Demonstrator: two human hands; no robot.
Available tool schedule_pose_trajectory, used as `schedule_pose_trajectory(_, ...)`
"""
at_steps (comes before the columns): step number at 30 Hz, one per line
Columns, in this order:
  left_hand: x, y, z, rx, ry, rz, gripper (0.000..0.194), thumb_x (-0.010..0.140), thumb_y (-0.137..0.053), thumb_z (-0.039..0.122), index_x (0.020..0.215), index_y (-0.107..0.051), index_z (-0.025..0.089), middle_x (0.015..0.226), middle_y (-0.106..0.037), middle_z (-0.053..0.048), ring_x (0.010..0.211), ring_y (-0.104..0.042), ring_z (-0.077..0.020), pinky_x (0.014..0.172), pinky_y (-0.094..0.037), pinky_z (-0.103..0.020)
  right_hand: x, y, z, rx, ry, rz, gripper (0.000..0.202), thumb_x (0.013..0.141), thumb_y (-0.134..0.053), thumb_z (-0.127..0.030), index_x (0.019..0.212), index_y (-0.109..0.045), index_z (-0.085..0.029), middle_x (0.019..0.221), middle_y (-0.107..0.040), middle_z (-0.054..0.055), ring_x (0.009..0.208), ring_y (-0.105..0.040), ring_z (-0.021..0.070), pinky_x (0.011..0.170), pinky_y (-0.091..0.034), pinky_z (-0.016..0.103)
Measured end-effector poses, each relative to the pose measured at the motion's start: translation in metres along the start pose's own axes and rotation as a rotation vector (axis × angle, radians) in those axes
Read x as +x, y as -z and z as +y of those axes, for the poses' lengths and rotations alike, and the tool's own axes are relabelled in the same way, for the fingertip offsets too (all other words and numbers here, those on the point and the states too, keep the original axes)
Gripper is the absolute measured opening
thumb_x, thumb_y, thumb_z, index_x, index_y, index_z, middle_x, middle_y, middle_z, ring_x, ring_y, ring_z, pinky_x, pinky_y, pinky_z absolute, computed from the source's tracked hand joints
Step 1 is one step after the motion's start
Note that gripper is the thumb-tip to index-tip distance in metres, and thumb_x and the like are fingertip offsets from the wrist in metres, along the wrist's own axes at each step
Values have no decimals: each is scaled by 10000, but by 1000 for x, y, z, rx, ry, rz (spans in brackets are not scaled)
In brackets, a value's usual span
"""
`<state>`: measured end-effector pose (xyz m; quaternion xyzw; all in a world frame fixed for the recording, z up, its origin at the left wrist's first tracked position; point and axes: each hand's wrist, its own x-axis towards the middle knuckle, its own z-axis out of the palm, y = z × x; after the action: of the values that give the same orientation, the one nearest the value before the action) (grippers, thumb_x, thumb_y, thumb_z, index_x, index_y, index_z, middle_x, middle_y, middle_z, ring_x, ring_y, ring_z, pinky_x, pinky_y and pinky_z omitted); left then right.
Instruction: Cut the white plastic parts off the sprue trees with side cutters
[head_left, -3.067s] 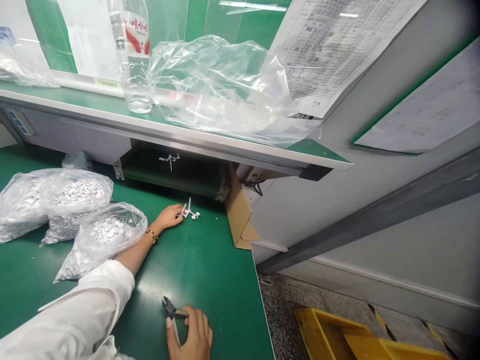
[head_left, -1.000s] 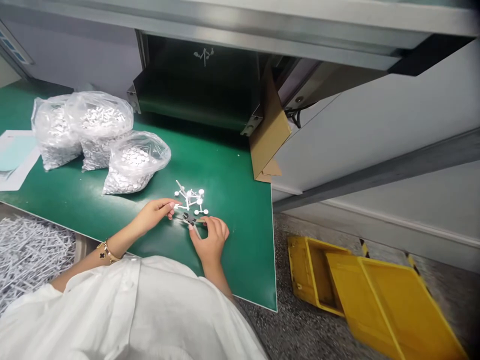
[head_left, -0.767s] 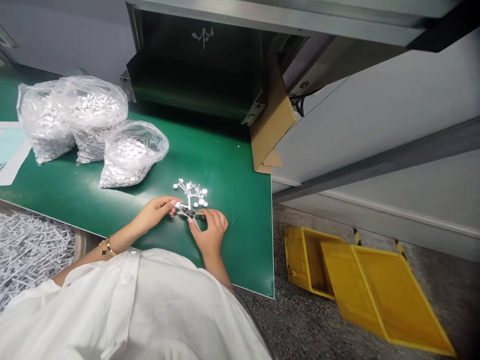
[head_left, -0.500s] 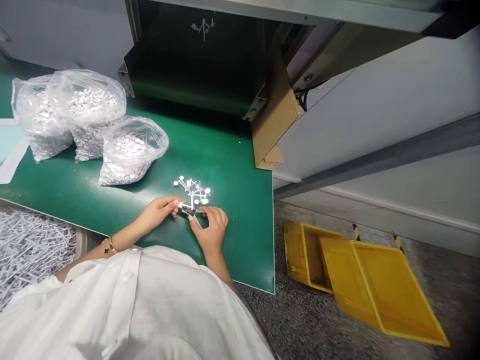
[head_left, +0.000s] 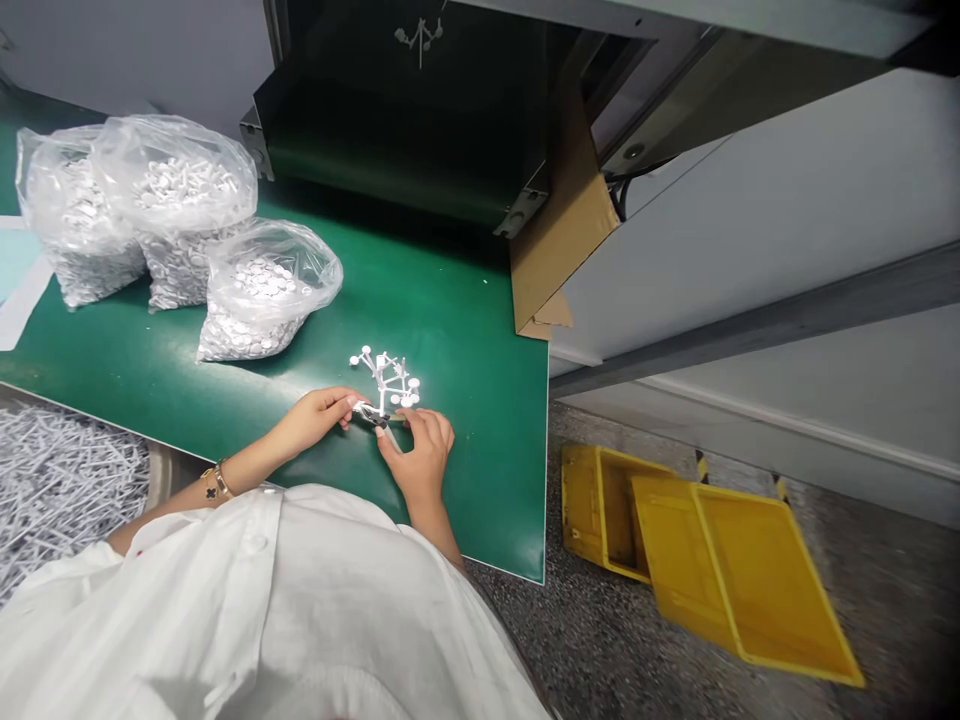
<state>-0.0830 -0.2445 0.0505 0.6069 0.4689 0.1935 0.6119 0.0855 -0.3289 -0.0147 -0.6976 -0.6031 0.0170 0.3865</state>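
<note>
white sprue point(head_left: 382, 388) in hand, we work over the green table point(head_left: 495, 450), with the bag of white discs point(head_left: 262, 300) as our landmark. branched and knobbed, the sprue stands right of the bag and nearer us; whether it rests or is lifted, we cannot tell. our right hand point(head_left: 420, 455), farther right of the bag, wraps half-curled fingers round the cutters point(head_left: 382, 420); the blade gap is too small to read. our left hand point(head_left: 322, 412), on the bag's near side, pinches its fingertips almost together on a small white end point(head_left: 361, 407). to snip well, we judge, we should seat the blades flush at the joint, clear of our fingertips, and squeeze once, steadily.
</note>
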Motion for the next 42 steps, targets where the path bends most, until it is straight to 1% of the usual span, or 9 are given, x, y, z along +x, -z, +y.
schedule_pose_trajectory(5,-1,1,-6,-32,21,19,358,819,-486,413,947,-674,136,621,-523,18,609,-525,-129,675,-452,-260,2,1,-5,-15,-1,-5,284,763,-642,-419,955,-661,-210,880,-597,45,972,-509,222,911,-369,390)
schedule_pose_trajectory(9,-2,2,-11,28,-16,53,365,828,-476,420,964,-678,149,638,-547,12,633,-543,-138,685,-448,-261,2,2,-7,-28,7,-20,283,760,-648,-420,956,-673,-217,875,-592,44,968,-499,221,916,-363,394)
schedule_pose_trajectory(17,-2,6,-12,55,-11,34,352,817,-493,407,957,-680,143,653,-578,5,612,-533,-133,667,-451,-257,2,1,-7,-57,48,-46,274,775,-638,-431,953,-682,-227,824,-579,33,920,-497,209,963,-351,421)
schedule_pose_trajectory(22,-2,5,-14,-10,33,16,305,796,-508,387,894,-666,145,592,-521,28,586,-504,-122,644,-431,-245,3,2,-7,-54,119,-32,259,797,-618,-428,910,-679,-203,759,-553,27,863,-504,191,981,-374,410)
schedule_pose_trajectory(25,-2,4,-20,-91,83,2,293,775,-522,398,844,-645,141,577,-482,39,545,-465,-103,589,-399,-224,3,2,-8,-57,139,-30,248,798,-612,-430,877,-677,-204,735,-543,23,839,-509,185,979,-386,406)
schedule_pose_trajectory(29,-3,5,-27,-196,181,-18,325,758,-550,435,859,-621,134,573,-438,53,473,-391,-76,483,-310,-198,1,2,-9,-64,146,-67,234,802,-598,-443,835,-670,-223,703,-524,15,812,-508,182,969,-398,406)
schedule_pose_trajectory(32,-4,7,-28,-213,223,-24,339,752,-576,444,874,-615,130,578,-441,54,449,-369,-65,459,-277,-193,0,1,-10,-58,152,-72,228,800,-597,-436,814,-666,-218,692,-516,16,806,-505,183,962,-404,403)
schedule_pose_trajectory(36,-6,8,-26,-202,220,-36,332,757,-582,450,858,-610,135,580,-455,50,454,-382,-68,467,-294,-199,0,2,-11,-51,140,-70,222,794,-607,-426,791,-659,-210,687,-525,18,805,-502,185,959,-400,400)
schedule_pose_trajectory(42,-7,5,-25,-242,184,-29,358,752,-576,473,876,-606,139,577,-460,45,492,-409,-88,491,-316,-210,1,4,-13,-54,99,-69,212,784,-613,-421,853,-653,-224,750,-578,20,879,-513,197,993,-351,428)
